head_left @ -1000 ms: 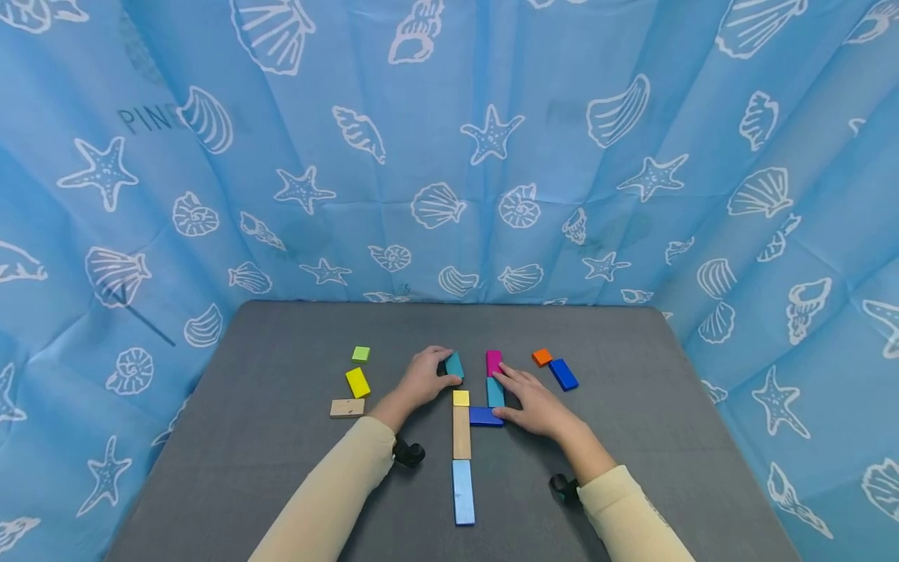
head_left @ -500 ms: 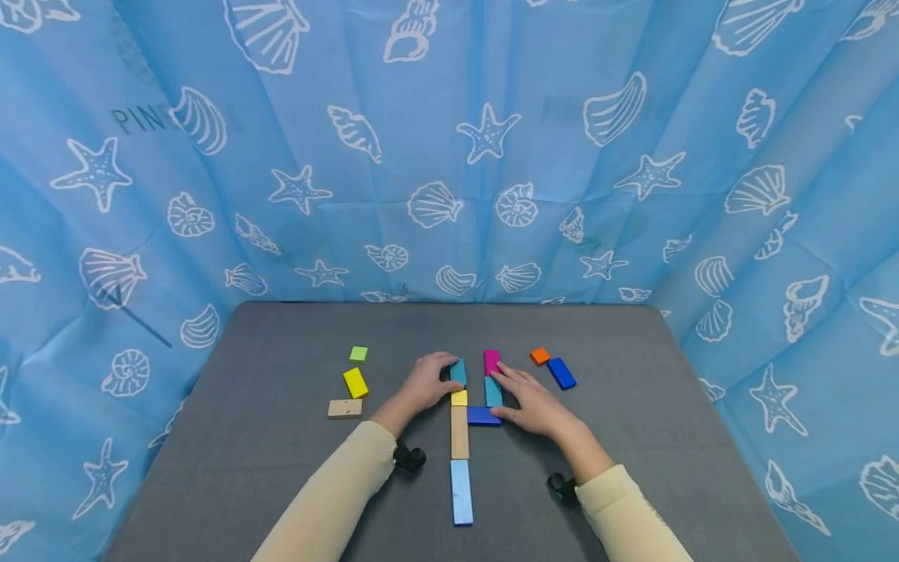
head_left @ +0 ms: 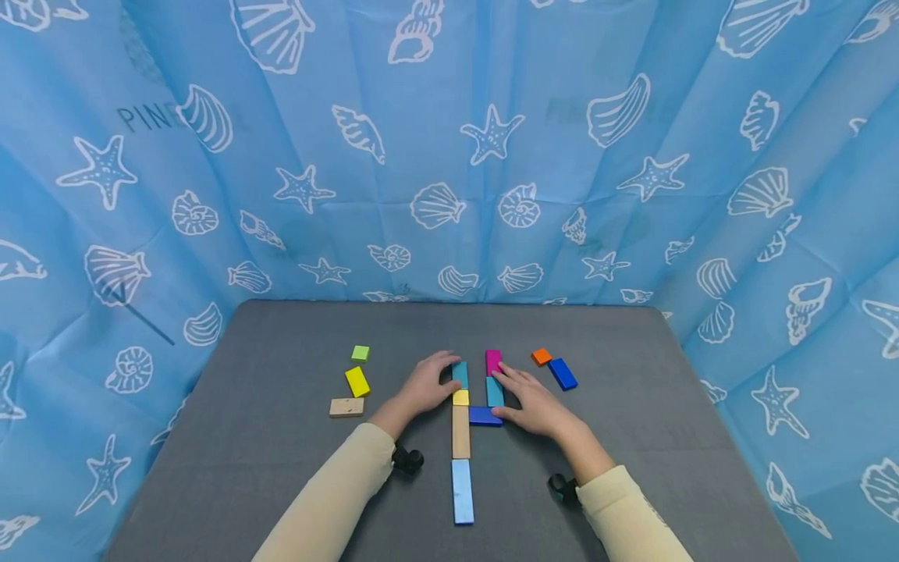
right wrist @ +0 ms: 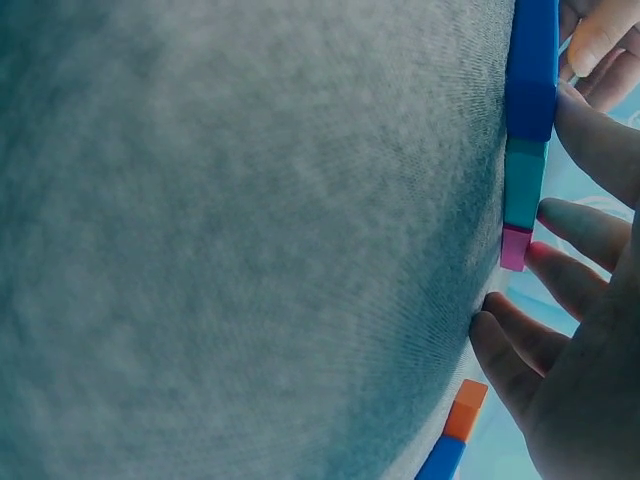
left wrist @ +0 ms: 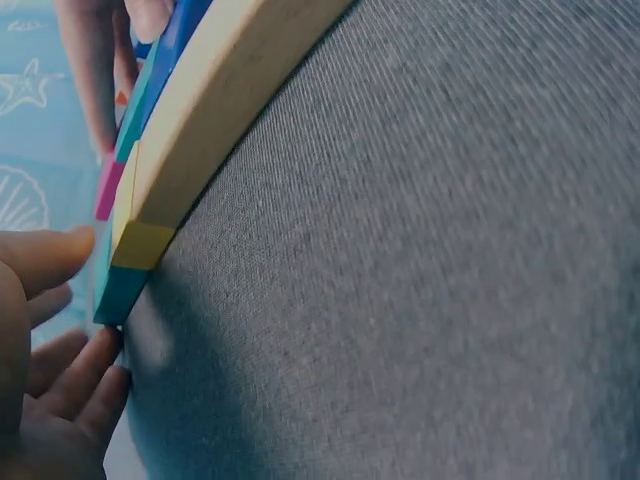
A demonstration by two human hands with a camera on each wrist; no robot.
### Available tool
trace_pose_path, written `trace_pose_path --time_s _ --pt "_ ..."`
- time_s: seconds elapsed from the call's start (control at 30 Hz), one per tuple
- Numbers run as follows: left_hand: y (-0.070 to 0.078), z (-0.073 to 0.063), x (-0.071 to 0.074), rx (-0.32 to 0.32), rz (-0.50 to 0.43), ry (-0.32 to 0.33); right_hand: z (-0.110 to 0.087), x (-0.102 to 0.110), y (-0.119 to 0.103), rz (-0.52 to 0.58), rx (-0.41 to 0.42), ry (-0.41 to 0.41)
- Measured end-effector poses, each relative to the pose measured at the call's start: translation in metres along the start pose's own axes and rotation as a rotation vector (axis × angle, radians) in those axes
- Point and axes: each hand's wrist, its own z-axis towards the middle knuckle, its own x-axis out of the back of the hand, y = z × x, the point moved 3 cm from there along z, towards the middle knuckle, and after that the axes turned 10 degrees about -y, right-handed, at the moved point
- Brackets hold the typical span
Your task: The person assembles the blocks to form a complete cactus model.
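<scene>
While the left hand (head_left: 424,384), relaxed and gripping nothing, lay beside the teal block (head_left: 460,375) abutting the small yellow block (head_left: 460,397), probably for alignment, the right hand (head_left: 531,404), spread and ungripping, touched the blue block (head_left: 483,417), seemingly steadying it.

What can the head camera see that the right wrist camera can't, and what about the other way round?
Only the head view: the lime block, bright yellow block and light blue block.

Only the right wrist view: the shaded underside of the right hand.

Both: the magenta block, the orange block, the left hand and the right hand itself, just from different sides.
</scene>
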Motion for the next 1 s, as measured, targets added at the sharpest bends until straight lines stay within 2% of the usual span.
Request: trace_pose_path --time_s 0.13,0.27,0.33,0.4,0.53,0.63,0.83,1.0 --pt "0.002 -0.007 0.001 -0.052 0.012 0.036 -0.001 -0.001 0.001 0.005 -0.001 0.007" --pt "0.007 -0.030 -0.004 -0.100 0.093 0.022 -0.001 -0.003 0.002 0.009 0.008 0.009" --pt "0.010 -0.045 -0.010 -0.108 0.145 -0.027 -0.001 -0.003 0.001 0.020 0.014 0.004" --pt "0.012 -0.059 -0.019 -0.113 0.181 -0.106 -0.001 -0.003 0.002 0.022 0.021 0.003" --pt "0.012 -0.073 -0.036 -0.131 0.230 -0.241 -0.002 -0.001 0.003 0.017 0.022 0.010" --pt "0.010 -0.077 -0.041 -0.148 0.255 -0.263 -0.001 0.000 0.000 0.014 0.026 0.013" --pt "0.008 -0.076 -0.043 -0.142 0.298 -0.272 -0.003 0.002 0.000 0.046 0.064 0.015" --pt "0.009 -0.075 -0.042 -0.123 0.298 -0.276 -0.007 0.015 0.007 0.097 0.116 0.108"
